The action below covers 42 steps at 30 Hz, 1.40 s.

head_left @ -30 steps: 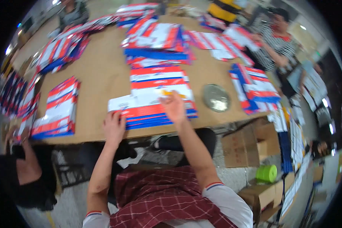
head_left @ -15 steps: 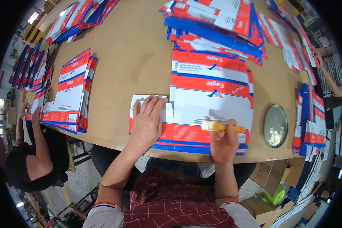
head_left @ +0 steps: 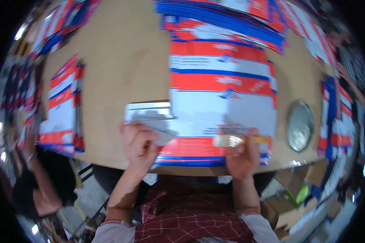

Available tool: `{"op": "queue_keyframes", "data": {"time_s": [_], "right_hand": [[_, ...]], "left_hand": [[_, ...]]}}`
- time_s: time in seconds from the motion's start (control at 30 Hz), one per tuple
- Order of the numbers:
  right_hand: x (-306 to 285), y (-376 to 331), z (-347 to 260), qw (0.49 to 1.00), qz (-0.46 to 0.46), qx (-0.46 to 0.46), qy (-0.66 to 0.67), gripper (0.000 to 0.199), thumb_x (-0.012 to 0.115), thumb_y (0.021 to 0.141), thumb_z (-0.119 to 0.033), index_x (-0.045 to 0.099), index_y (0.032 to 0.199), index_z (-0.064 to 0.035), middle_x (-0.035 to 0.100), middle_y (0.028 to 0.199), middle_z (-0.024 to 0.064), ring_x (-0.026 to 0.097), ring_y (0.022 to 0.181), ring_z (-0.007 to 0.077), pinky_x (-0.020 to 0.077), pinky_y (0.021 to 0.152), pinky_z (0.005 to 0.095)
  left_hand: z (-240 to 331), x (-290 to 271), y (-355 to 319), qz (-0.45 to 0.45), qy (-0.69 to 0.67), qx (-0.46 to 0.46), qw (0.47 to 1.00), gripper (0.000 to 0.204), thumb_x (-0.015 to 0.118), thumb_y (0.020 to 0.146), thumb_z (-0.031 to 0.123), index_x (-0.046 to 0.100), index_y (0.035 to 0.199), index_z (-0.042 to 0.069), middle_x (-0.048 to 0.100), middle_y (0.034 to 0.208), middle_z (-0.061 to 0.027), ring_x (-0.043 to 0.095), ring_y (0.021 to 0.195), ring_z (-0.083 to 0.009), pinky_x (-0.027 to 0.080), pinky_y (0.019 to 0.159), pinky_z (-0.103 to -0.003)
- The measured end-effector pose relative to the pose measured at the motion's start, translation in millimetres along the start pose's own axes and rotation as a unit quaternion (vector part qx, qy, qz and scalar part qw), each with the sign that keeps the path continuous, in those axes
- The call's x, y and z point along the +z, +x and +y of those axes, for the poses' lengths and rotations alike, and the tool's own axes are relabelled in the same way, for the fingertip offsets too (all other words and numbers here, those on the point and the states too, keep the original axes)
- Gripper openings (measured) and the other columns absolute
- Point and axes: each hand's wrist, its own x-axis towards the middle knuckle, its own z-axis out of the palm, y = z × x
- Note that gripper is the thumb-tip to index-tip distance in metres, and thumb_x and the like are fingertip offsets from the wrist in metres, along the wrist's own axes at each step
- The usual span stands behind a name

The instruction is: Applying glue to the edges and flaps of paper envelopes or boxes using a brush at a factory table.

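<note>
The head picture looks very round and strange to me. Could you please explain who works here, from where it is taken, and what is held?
There is no machine: these are a person's own bare hands. A wide fisheye camera on the head looks down, so straight edges bend near the rim. The table bears stacks of flat red, white and blue printed cardboard, with a round dish to the right. The right hand holds a yellow-handled brush. The left hand is at a white flap; blur hides whether it grips it. Another person's arm shows at the left.
</note>
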Motion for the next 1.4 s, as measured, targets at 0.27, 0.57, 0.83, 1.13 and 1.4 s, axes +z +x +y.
{"op": "queue_keyframes", "data": {"time_s": [0.27,0.57,0.83,1.13,1.4], "right_hand": [[2.7,-47.6,-69.1,0.841,0.097,-0.435,-0.307,0.009,0.047,0.09,-0.012,0.041,0.095,-0.0067,0.052,0.076,0.0046,0.052,0.065,0.0124,0.0462,0.07,0.0315],[-97.0,-55.3,-157.8,0.678,0.244,-0.365,-0.589,0.012,0.05,0.09,-0.014,0.051,0.093,-0.0016,0.056,0.073,0.0041,0.053,0.066,0.0095,0.0445,0.061,0.0223],[-90.2,-33.4,-166.1,0.548,0.269,-0.273,-0.743,0.021,0.05,0.09,-0.021,0.057,0.086,-0.0024,0.057,0.062,0.0049,0.057,0.058,0.0129,0.0447,0.054,0.0273],[-100.6,-39.4,-177.8,0.507,0.27,-0.248,-0.78,0.021,0.052,0.089,-0.022,0.057,0.086,-0.0015,0.056,0.064,0.0038,0.055,0.059,0.0098,0.0447,0.057,0.0245],[-39.3,-29.0,-155.0,0.853,0.172,-0.356,-0.34,0.015,0.05,0.091,-0.021,0.052,0.09,-0.0063,0.052,0.07,-0.0011,0.051,0.064,0.0054,0.0443,0.057,0.0216]], "left_hand": [[-13.9,-9.6,-12.6,0.04,0.108,0.069,0.991,0.029,0.048,0.053,-0.012,0.049,0.075,0.007,0.053,0.077,-0.0074,0.054,0.085,-0.0266,0.03,0.097,-0.05],[-15.9,-1.9,-15.0,0.049,0.089,0.078,0.992,0.033,0.047,0.052,-0.014,0.05,0.077,0.006,0.054,0.082,-0.0081,0.055,0.088,-0.027,0.029,0.098,-0.05],[-16.4,-2.2,-14.7,0.056,0.103,0.081,0.99,0.032,0.047,0.053,-0.014,0.051,0.078,0.006,0.055,0.082,-0.0083,0.055,0.09,-0.0276,0.03,0.097,-0.05],[-19.8,-2.9,-13.0,0.037,0.062,0.084,0.994,0.028,0.049,0.053,-0.01,0.051,0.078,0.004,0.055,0.083,-0.0104,0.053,0.089,-0.0297,0.031,0.094,-0.049],[-32.8,-0.1,-21.0,0.051,0.081,0.092,0.991,0.03,0.054,0.052,-0.013,0.05,0.078,0.004,0.055,0.085,-0.011,0.053,0.094,-0.0296,0.034,0.092,-0.046]]}}
